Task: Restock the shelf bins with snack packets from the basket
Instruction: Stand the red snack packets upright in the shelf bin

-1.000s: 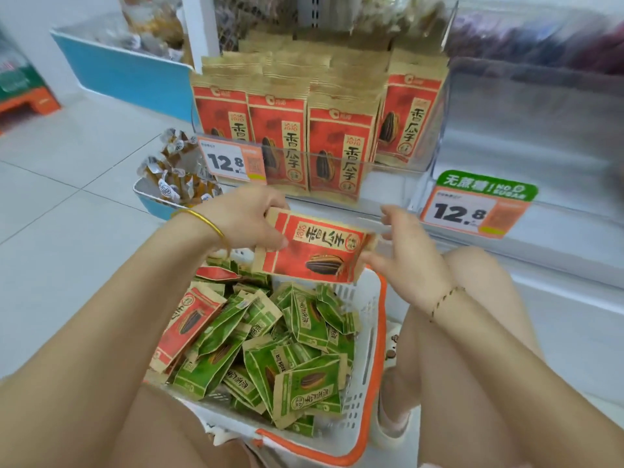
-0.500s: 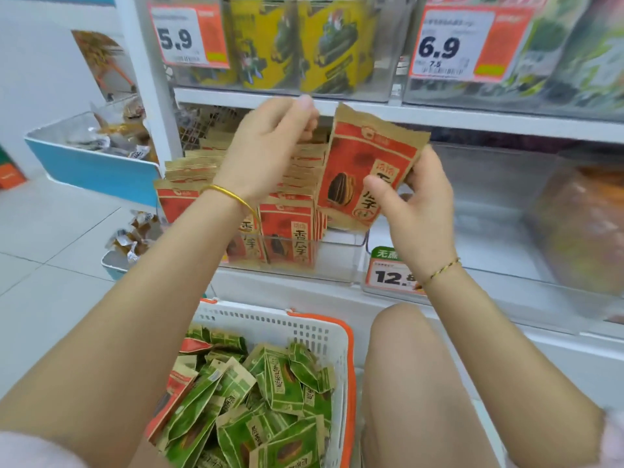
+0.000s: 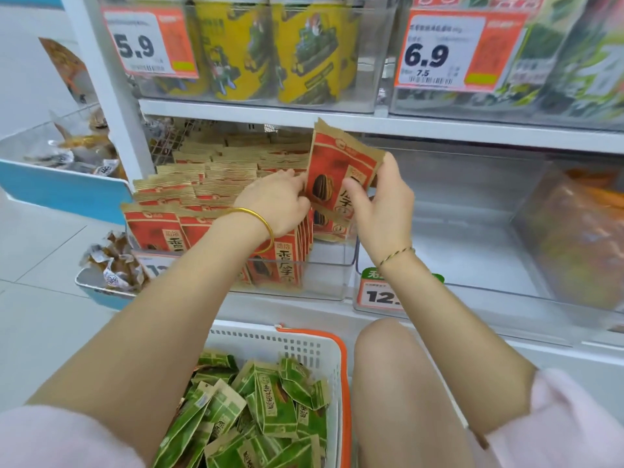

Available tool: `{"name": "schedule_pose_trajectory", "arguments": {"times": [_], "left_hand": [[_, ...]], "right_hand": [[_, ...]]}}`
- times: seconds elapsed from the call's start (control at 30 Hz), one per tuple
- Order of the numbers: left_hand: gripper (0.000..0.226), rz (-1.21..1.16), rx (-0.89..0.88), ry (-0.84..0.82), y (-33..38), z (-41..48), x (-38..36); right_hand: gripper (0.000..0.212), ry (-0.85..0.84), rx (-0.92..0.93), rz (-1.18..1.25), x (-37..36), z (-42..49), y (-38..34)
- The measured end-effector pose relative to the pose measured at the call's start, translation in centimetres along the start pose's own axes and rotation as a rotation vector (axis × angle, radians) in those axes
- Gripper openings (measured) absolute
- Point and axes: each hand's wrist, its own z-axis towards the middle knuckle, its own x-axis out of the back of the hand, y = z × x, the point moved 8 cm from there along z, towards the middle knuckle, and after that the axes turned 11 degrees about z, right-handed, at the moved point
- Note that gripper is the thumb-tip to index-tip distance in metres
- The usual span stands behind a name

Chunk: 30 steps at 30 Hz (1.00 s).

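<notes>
My right hand point(image 3: 381, 201) grips a red sunflower-seed packet point(image 3: 337, 167), upright and slightly tilted, at the right end of a clear shelf bin point(image 3: 332, 275). The bin holds several rows of the same red packets point(image 3: 202, 211). My left hand point(image 3: 275, 201) reaches into those rows beside the held packet, its fingers curled against the standing packets and touching the held packet's left edge. Below, a white basket with an orange rim point(image 3: 304, 349) holds several green packets point(image 3: 270, 410).
A clear bin point(image 3: 472, 231) to the right stands mostly bare, with an orange bag point(image 3: 580, 238) at its far right. Yellow cans point(image 3: 270, 52) fill the shelf above. Price tags hang on the bin fronts. Blue bins of wrapped snacks point(image 3: 111, 265) sit left. My knee point(image 3: 388, 349) is beside the basket.
The red packet has come up from over the basket to the shelf bin and lowered toward its right end. My left hand dropped from above the rows into them.
</notes>
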Motion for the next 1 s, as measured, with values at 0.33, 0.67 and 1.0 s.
{"name": "schedule_pose_trajectory", "arguments": {"times": [0.33,0.67,1.0], "left_hand": [[0.054,-0.046,0.073,0.075,-0.7,-0.7,0.2],[0.062,-0.084,0.125,0.126,-0.2,0.2,1.7],[0.038,-0.222,0.134,0.175,-0.1,2.2,1.4]], "right_hand": [[0.031,-0.373,-0.226,-0.375,-3.4,2.8,4.3],[0.055,-0.625,-0.188,-0.572,-4.9,3.5,4.6],[0.045,-0.689,-0.158,-0.603,-5.3,3.7,4.9]]}}
